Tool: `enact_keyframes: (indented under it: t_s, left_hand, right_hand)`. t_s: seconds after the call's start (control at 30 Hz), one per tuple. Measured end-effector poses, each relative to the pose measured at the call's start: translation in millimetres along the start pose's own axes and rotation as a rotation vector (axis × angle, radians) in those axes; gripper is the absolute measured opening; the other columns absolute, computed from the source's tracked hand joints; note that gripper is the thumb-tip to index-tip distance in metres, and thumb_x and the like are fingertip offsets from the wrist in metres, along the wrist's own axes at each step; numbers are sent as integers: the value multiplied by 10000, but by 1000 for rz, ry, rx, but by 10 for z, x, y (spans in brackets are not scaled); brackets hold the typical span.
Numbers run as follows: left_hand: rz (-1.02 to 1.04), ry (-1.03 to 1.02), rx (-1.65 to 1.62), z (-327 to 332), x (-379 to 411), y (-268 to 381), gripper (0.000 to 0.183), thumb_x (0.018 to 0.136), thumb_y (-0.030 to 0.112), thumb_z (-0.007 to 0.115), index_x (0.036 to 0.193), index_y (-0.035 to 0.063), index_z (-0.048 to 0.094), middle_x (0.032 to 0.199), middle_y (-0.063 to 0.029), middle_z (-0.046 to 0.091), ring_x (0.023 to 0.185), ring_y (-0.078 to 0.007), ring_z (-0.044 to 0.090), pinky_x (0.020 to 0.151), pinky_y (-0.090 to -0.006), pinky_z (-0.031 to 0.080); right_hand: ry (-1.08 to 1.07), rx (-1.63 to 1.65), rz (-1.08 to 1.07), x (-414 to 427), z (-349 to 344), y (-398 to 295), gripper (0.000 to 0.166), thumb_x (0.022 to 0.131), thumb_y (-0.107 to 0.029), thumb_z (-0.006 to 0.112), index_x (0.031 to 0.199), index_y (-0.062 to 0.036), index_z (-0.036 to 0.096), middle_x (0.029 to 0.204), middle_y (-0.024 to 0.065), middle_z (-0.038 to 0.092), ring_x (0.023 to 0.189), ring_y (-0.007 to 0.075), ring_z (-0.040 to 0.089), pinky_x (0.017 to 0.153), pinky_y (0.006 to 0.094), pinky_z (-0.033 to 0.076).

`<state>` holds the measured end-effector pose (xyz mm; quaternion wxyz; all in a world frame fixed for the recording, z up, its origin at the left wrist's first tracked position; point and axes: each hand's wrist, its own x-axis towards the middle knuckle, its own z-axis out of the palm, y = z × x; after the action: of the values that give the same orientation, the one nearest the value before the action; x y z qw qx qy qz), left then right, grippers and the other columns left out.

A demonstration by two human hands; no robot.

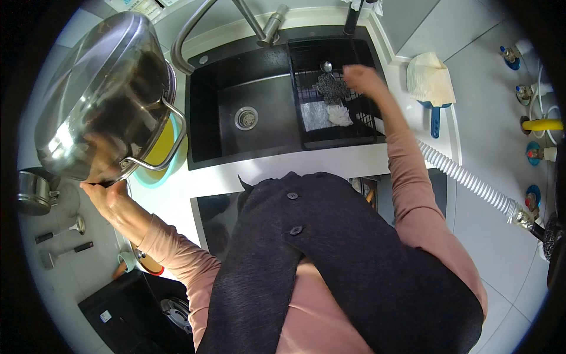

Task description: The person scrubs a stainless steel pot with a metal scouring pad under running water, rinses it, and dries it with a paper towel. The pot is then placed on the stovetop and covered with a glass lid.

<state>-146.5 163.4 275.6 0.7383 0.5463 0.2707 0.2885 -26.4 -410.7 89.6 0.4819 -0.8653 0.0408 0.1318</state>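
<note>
My left hand [110,194] grips the lower rim of a large stainless steel pot [101,97], raised and tilted on its side at the left. Its wire handle [177,137] points toward the sink. Below and behind the pot, a light-green basin [179,161] with something yellow in it stands on the counter. Over the right part of the black sink [256,132] is my right hand [362,79], blurred, with its fingers curled; whether it holds anything is unclear. Beside it, a dark mesh scourer [331,88], a white crumpled cloth [339,116] and a shiny round metal item [326,66] lie on the rack.
A grey faucet [267,35] arches over the sink's back left. On the right are a blue-handled dustpan-like tool [435,121] and a white corrugated hose [468,177]. Wall valves [535,153] line the far right. At the lower left is a gas hob [132,305], with hanging ladles [79,225] nearby.
</note>
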Motion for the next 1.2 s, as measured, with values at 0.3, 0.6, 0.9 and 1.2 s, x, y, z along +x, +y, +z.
enact_keyframes:
  t_s: [0.3, 0.6, 0.9, 1.2]
  left_hand:
    - [20, 127, 45, 196, -292, 41, 699, 902, 544, 128, 1217, 15, 459, 1211, -117, 490, 1072, -264, 479, 903, -382, 409]
    - [43, 211, -6, 241, -484, 73, 660, 903, 532, 162, 1238, 34, 437, 1217, -110, 485, 1068, -256, 486, 891, -367, 421]
    - [50, 189, 127, -77, -240, -34, 591, 913, 503, 204, 1228, 59, 434, 1186, -105, 491, 1025, -247, 504, 841, -359, 449]
    - [-49, 139, -47, -101, -273, -59, 620, 895, 546, 241, 1194, 39, 436, 1119, -112, 512, 966, -249, 515, 825, -369, 452]
  right_hand:
    - [-18, -876, 104, 61, 1169, 1032, 308, 722, -257, 639, 991, -114, 593, 1065, 131, 526, 957, 321, 556, 808, 432, 458]
    - [70, -624, 249, 161, 1200, 1146, 366, 725, -216, 623, 1051, -69, 543, 1145, 157, 453, 994, 343, 526, 825, 420, 458]
    - [5, 965, 334, -150, 696, 631, 430, 862, -283, 521, 1252, -127, 428, 1197, 76, 476, 1102, 259, 451, 885, 566, 346]
    - [46, 1789, 437, -74, 933, -95, 258, 799, -156, 632, 1024, -65, 543, 953, 133, 485, 822, 221, 518, 852, 436, 464]
